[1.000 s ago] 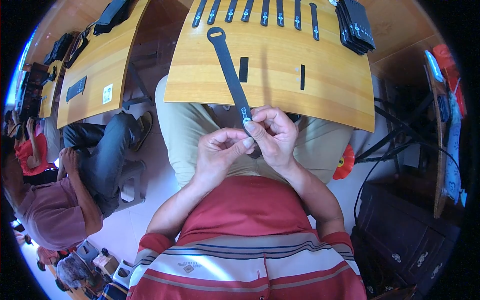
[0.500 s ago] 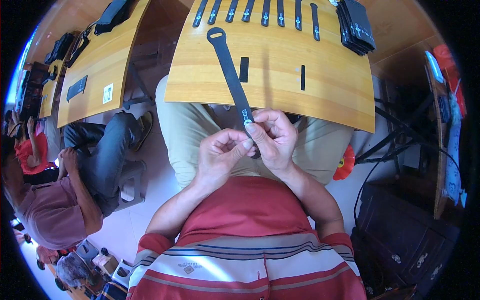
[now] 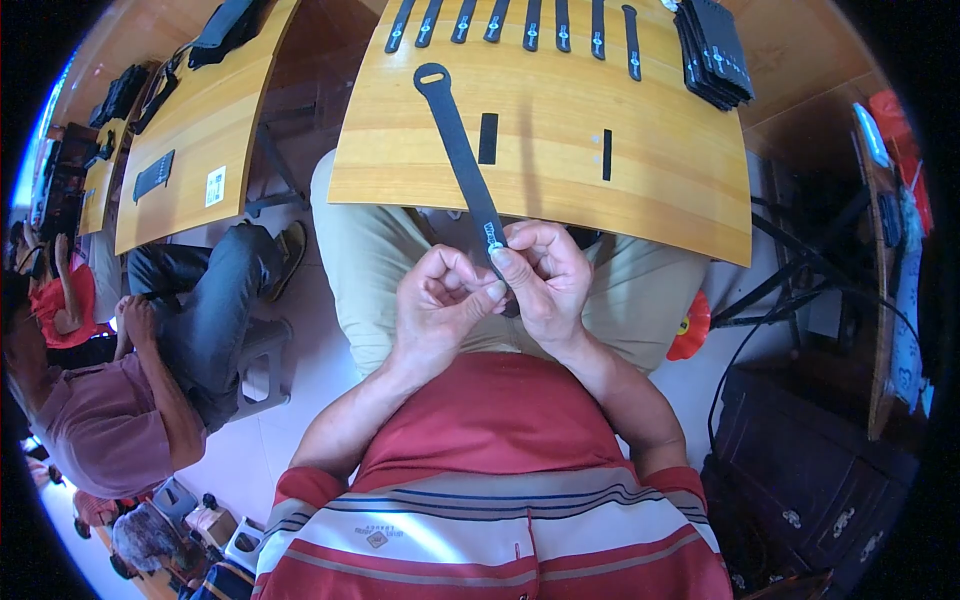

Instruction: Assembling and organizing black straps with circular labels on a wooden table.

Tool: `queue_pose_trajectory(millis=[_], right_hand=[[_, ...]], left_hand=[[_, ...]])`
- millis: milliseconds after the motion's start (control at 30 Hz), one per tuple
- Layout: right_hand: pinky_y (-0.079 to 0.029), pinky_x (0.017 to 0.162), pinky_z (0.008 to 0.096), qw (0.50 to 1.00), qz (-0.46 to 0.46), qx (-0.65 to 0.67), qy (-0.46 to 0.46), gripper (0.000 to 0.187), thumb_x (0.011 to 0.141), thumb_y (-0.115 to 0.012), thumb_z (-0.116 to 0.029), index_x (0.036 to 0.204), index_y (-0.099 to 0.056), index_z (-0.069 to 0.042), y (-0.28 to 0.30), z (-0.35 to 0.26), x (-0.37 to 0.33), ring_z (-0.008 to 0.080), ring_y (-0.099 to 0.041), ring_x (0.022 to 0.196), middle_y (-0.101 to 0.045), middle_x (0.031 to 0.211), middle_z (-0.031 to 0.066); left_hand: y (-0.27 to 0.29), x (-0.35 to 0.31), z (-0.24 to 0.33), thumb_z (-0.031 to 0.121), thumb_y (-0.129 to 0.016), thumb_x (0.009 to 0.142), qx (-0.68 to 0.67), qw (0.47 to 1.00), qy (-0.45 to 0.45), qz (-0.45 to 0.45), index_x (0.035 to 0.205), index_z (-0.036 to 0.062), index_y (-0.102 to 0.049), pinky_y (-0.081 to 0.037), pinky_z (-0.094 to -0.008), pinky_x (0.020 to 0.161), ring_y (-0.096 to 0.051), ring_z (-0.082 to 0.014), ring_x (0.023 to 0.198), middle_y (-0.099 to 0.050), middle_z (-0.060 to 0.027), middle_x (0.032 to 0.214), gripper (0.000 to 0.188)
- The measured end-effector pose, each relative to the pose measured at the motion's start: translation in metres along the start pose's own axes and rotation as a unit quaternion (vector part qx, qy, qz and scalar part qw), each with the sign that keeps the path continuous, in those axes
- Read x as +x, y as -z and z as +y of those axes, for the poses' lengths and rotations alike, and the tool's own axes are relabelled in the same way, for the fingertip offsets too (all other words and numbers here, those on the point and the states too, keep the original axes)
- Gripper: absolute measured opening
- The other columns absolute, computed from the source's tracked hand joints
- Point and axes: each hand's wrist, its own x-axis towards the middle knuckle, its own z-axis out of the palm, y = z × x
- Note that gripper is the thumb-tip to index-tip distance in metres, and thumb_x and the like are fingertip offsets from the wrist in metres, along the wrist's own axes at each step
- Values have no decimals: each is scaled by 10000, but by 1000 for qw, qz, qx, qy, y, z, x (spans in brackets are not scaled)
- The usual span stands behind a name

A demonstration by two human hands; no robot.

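A long black hook-and-loop strap slants up from my hands over the table's near edge. Its rounded far end has an oval slot, and light printing marks the near end. My right hand grips that near end between thumb and fingers. My left hand is closed beside it, thumb and fingertips pinching the strap's lowest tip, which is mostly hidden by the fingers. Two short black strips, one wider and one narrow, lie on the wooden table beyond my hands.
Several similar straps lie in a row along the table's far side, with a stack of black pieces at the far right. Another table stands to the left, where a person sits. A dark cabinet stands at lower right.
The strap's slotted end has dipped slightly toward me. Both hands keep their grip in nearly the same place; the left fingers have shifted a little.
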Motion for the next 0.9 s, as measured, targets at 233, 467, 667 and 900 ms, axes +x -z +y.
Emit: queue_pose_trajectory(millis=[233, 467, 667, 900], right_hand=[[-496, 607, 203, 1000, 3, 4, -7, 135, 957, -686, -28, 1030, -575, -5, -1, 1, 0, 57, -605, 756, -635, 991, 66], [-509, 536, 206, 1000, 1, 21, -8, 121, 967, -666, -24, 1033, -567, -5, -3, -2, 1, 67, -619, 720, -631, 994, 78], [-524, 488, 214, 999, 6, 33, -27, 114, 972, -653, -21, 1034, -560, 2, -4, -3, 1, 79, -634, 686, -635, 992, 87], [-526, 537, 211, 999, 13, 25, -24, 116, 972, -657, -23, 1033, -562, -1, 0, 4, -2, 77, -636, 729, -635, 994, 85]], left_hand=[[1, 1, 1, -67, -663, 937, -8, 1000, 4, 3, 938, 53, -484, -586, -287, 773, -674, -126, 858, -690, -97, 930, 215], [4, 4, -1, -52, -668, 942, -2, 1000, 5, -1, 931, 50, -501, -581, -275, 764, -674, -119, 840, -689, -87, 916, 195], [3, 5, -2, -39, -664, 951, -13, 1000, 4, -2, 963, 38, -524, -577, -256, 751, -673, -108, 827, -677, -62, 904, 160], [3, 5, -3, -5, -658, 968, 10, 1000, -3, -11, 1049, 9, -581, -565, -247, 750, -670, -101, 837, -684, -62, 922, 113]])
